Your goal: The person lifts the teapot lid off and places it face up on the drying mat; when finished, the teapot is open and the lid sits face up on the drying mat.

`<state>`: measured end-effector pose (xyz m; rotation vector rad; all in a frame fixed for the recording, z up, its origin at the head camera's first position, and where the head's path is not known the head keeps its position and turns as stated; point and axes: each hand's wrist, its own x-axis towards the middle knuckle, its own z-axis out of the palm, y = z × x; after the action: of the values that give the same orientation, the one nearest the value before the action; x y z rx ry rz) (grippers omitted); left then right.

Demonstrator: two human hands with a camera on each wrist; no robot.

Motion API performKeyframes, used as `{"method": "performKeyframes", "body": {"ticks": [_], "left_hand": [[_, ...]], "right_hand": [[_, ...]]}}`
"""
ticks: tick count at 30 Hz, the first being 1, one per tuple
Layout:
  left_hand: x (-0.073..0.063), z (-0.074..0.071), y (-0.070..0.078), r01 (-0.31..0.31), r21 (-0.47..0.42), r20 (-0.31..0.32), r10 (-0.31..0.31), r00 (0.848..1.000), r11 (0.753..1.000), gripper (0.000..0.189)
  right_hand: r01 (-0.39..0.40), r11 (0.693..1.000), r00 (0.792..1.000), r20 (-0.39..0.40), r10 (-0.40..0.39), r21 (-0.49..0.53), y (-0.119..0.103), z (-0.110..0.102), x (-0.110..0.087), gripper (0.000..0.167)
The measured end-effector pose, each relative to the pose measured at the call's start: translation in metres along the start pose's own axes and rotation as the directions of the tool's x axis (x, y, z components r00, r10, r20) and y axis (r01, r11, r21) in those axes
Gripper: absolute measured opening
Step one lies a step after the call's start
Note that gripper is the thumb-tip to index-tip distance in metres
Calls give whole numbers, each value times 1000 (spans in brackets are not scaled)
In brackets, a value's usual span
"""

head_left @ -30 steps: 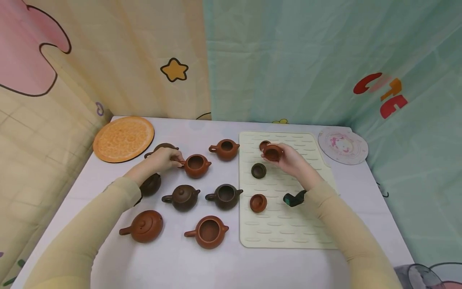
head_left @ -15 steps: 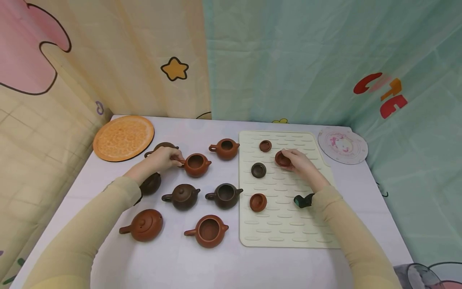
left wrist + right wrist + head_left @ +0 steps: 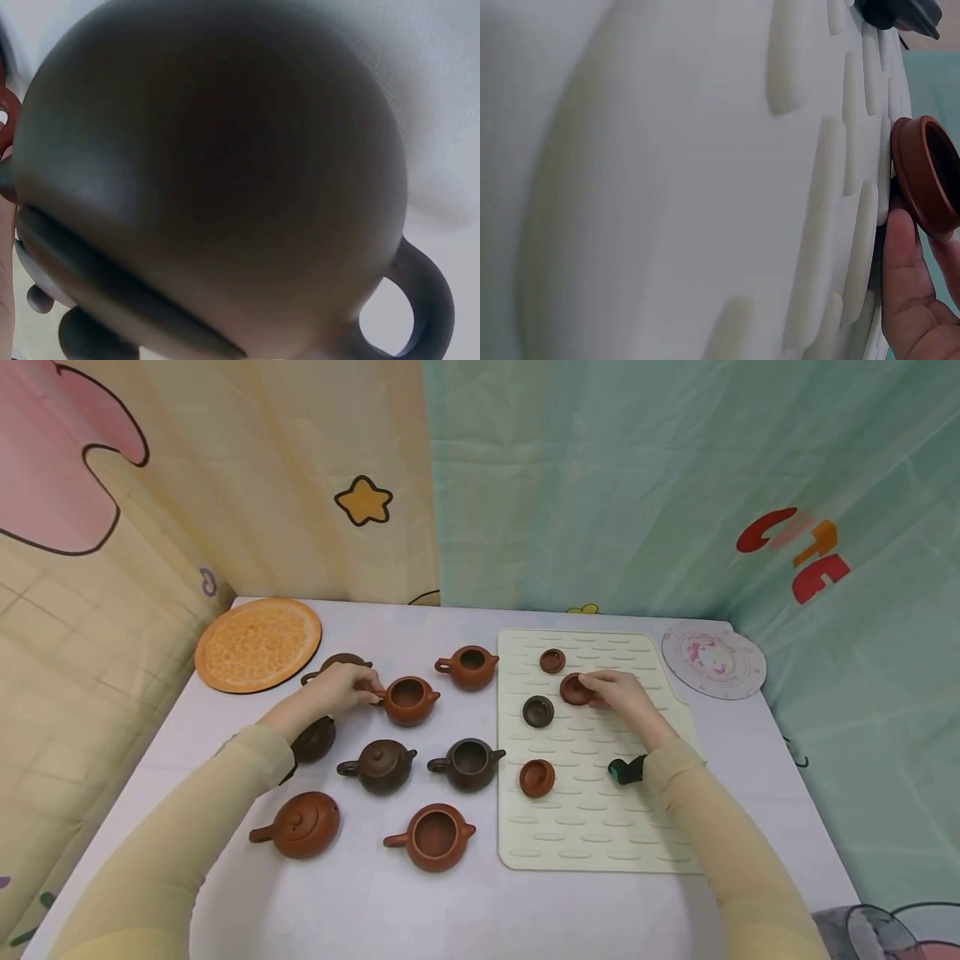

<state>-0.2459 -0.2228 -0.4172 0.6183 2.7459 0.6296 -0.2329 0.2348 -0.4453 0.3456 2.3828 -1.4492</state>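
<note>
In the head view my left hand (image 3: 337, 691) pinches the handle of a lidless red-brown teapot (image 3: 408, 702) standing on the table. My right hand (image 3: 618, 691) holds a red-brown teapot lid (image 3: 575, 689) by its edge, hollow side up, at the surface of the cream mat (image 3: 600, 852). Thumb and fingers at that lid (image 3: 928, 174) also show in the right wrist view. Around it on the mat lie a small red-brown lid (image 3: 552, 661), a dark lid (image 3: 538, 712) and another red-brown lid (image 3: 537, 778). A dark teapot (image 3: 210, 165) fills the left wrist view.
Lidless teapots include a red-brown one (image 3: 470, 667), a dark one (image 3: 469, 766) and a larger red-brown one (image 3: 435, 837). Lidded ones (image 3: 384, 767) stand further left, partly behind my left arm. A round orange mat (image 3: 258, 645) and a pink-patterned disc (image 3: 714, 662) occupy the back corners.
My right hand has brought the red-brown lid down to the mat, from a tilted hold over the small lid, shifting right and then slightly back left. The left hand stays at the teapot handle.
</note>
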Motion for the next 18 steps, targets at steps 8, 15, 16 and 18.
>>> {"method": "performKeyframes", "body": {"ticks": [8,15,16,18], "left_hand": [[1,-1,0,-3,-5,2,3,1000,1000,9],[1,0,0,1,-12,4,-1,1000,1000,7],[1,0,0,4,-12,5,-4,1000,1000,8],[1,0,-1,8,-13,8,-8,1000,1000,9]], "right_hand": [[-35,997,999,-9,35,67,0,-6,1,51],[-47,993,998,46,42,107,1,-10,0,53],[-48,995,998,52,44,89,1,-10,0,53],[-46,997,997,59,43,63,2,-10,-1,54]]}}
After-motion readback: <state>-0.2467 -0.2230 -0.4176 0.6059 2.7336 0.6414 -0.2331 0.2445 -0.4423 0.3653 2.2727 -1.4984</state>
